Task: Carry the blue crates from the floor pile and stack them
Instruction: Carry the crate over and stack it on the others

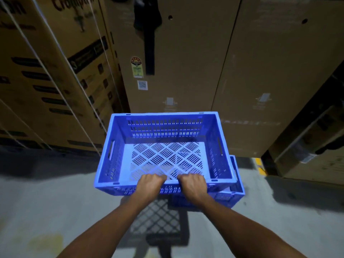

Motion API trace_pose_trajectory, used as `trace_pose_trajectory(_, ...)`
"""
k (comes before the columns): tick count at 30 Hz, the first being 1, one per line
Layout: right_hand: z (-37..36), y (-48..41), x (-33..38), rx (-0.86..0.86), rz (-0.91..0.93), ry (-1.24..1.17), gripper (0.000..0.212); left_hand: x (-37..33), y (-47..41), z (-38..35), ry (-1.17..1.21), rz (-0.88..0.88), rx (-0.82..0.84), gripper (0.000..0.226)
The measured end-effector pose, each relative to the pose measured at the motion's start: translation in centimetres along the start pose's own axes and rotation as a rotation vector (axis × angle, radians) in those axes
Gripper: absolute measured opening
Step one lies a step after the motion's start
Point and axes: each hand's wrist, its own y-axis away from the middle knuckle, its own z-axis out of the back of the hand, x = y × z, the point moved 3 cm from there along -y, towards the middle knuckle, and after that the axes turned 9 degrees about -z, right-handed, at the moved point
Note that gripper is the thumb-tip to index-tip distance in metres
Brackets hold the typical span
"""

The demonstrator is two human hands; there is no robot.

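I hold an empty blue slotted crate in the air in front of me. My left hand and my right hand both grip its near rim, side by side, fingers curled over the edge. A second blue crate sits on the floor below and to the right, mostly hidden under the held one. The held crate's lattice shadow falls on the floor below my hands.
Tall cardboard boxes stand close behind the crates. Strapped printed cartons are stacked at the left and another carton at the right. The grey concrete floor has a yellow marking near the right carton.
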Motion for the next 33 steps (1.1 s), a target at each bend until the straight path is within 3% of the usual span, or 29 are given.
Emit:
trace_pose_trajectory(4,-5.7,-5.9,0.5,0.104,-0.007,-0.007,0.015,3.6,-5.6,-7.5,0.047,-0.038,0.060,0.042)
trace_pose_trajectory(9,-14.7,-12.7,0.5,0.162,-0.009,-0.041,0.018,6.7,-11.9,-15.3,0.035,-0.030,0.105,0.022)
trace_pose_trajectory(15,-24.2,-18.9,-0.8,0.129,0.006,-0.042,0.019,8.4,-18.1,-24.1,0.087,-0.036,0.140,0.025)
trace_pose_trajectory(20,-29.7,-21.0,-2.2,0.213,-0.024,-0.072,0.018,7.8,-21.4,-29.2,0.046,-0.055,0.172,0.029)
trace_pose_trajectory(33,-30.8,-21.3,-5.9,0.185,-0.096,-0.093,0.022,6.2,-24.6,-28.7,0.027,-0.182,0.215,0.035)
